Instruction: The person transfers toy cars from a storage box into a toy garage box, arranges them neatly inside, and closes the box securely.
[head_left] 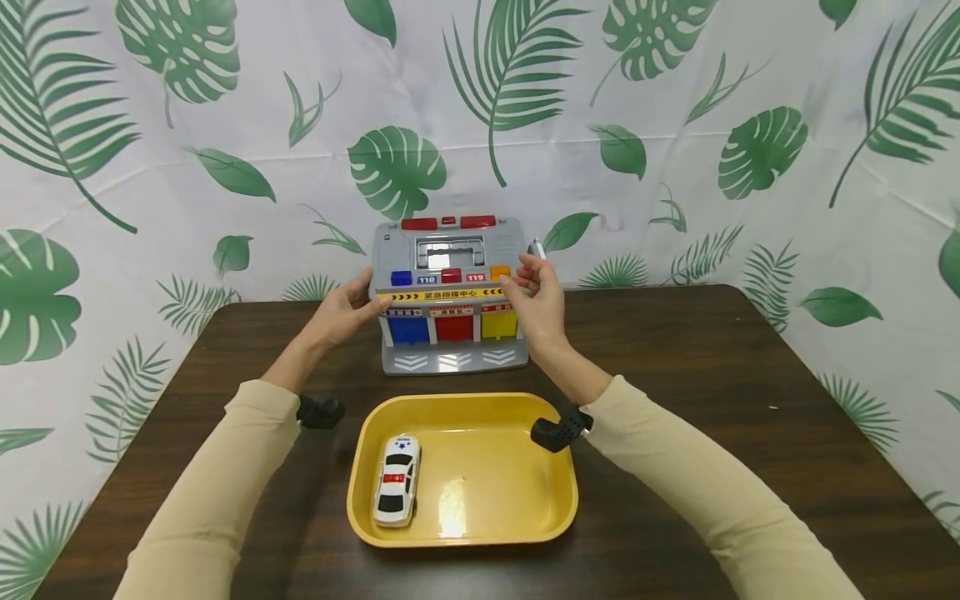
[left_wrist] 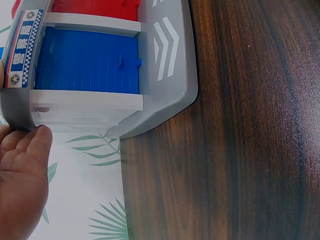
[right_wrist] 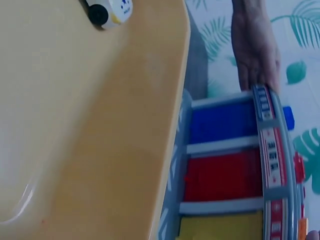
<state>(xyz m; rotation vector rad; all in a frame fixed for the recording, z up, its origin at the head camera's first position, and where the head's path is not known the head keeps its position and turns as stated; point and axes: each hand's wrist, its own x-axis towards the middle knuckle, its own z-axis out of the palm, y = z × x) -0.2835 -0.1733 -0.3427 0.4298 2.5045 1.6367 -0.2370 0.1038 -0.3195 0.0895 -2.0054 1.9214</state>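
Note:
A grey toy garage (head_left: 453, 358) with blue, red and yellow doors stands towards the back of the table. My left hand (head_left: 339, 315) grips the left end of its overhanging upper part, with the thumb on the front edge. The left wrist view shows fingers (left_wrist: 37, 145) under that overhang, beside the blue door (left_wrist: 87, 62). At the other end, my right hand (head_left: 546, 308) holds the upper right corner, its thumb by the orange button (head_left: 500, 272). A small silvery piece (head_left: 536, 247) sticks up behind the right fingers. The right wrist view catches only a fingertip.
In front of the garage lies a yellow tray (head_left: 457, 542), with a white toy police car (head_left: 396, 483) along its left side. The dark wooden table (head_left: 675, 367) ends at a leaf-patterned cloth (head_left: 300, 208). Both forearms flank the tray, each wearing a black wrist device.

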